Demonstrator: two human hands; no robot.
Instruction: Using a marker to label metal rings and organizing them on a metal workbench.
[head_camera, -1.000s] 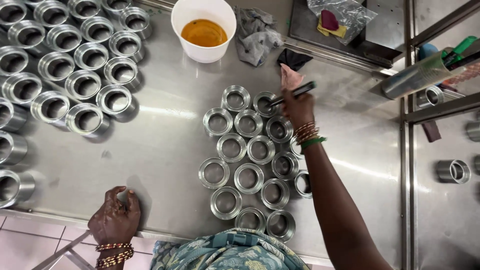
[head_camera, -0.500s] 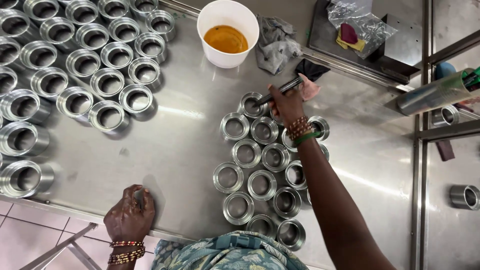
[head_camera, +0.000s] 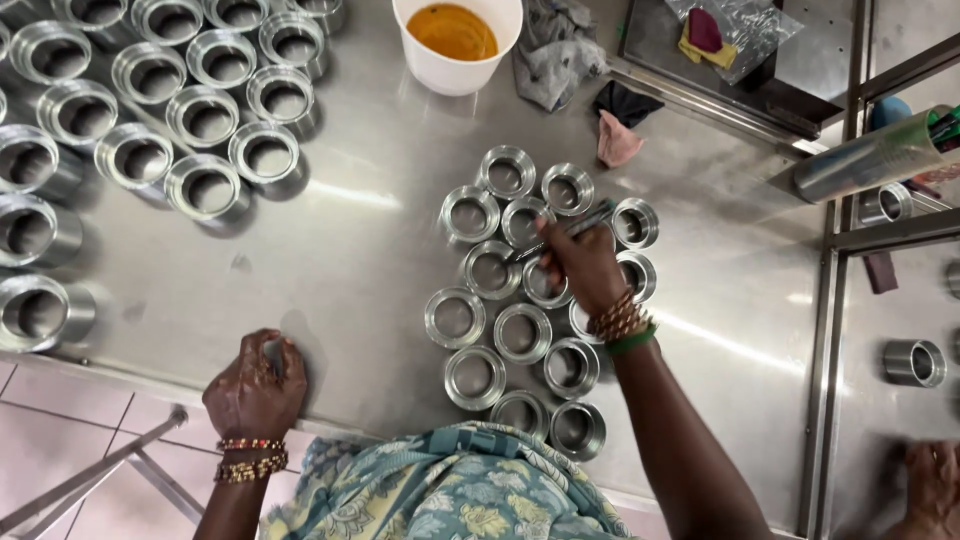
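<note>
Right hand (head_camera: 583, 262) was closed in a pinch on a thin brush (head_camera: 562, 232), held low over the near cluster of metal rings (head_camera: 521, 331) on the steel table (head_camera: 380, 250). Brush tip pointed left, toward the ring (head_camera: 491, 270) just beside the knuckles; whether it touched the metal could not be told. Beaded bangles and a green band sat on that wrist.

Left hand (head_camera: 255, 385) was curled shut at the table's near edge, knuckles up, resting on the steel. It seemed to enclose something small, but what could not be told.

A white cup (head_camera: 458, 42) of amber liquid stood at the far side, well apart from the cluster. Beside it lay a grey rag (head_camera: 556, 55) and a pink scrap (head_camera: 616, 142). A larger batch of rings (head_camera: 150, 110) filled the far left, upright, in rows.

Judgement: the work looked like brushing the inside of each ring. Done well, that would call for a light load on the brush, the tip kept inside the bore, and a fixed order through the cluster so that none is missed.

Another person's hand (head_camera: 935, 480) showed blurred at the lower right.
</note>
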